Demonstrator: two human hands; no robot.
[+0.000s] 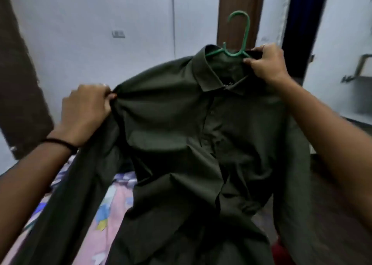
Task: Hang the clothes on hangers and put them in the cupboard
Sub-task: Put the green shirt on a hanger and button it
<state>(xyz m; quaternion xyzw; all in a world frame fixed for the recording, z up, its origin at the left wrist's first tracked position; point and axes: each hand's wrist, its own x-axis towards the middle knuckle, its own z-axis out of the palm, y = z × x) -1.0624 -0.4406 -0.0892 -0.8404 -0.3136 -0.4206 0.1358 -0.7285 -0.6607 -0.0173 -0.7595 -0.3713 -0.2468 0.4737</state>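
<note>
From the head view, your left hand [86, 112] has its fingers [109, 101] clenched on the shoulder seam of the dark green shirt [181, 144], pulling it out to the side. Your right hand [265, 63] grips the collar together with one arm of the green hanger [238, 37], whose hook stands up above the neckline. The shirt hangs in the air over the bed [112, 204] with its patterned pink sheet.
</note>
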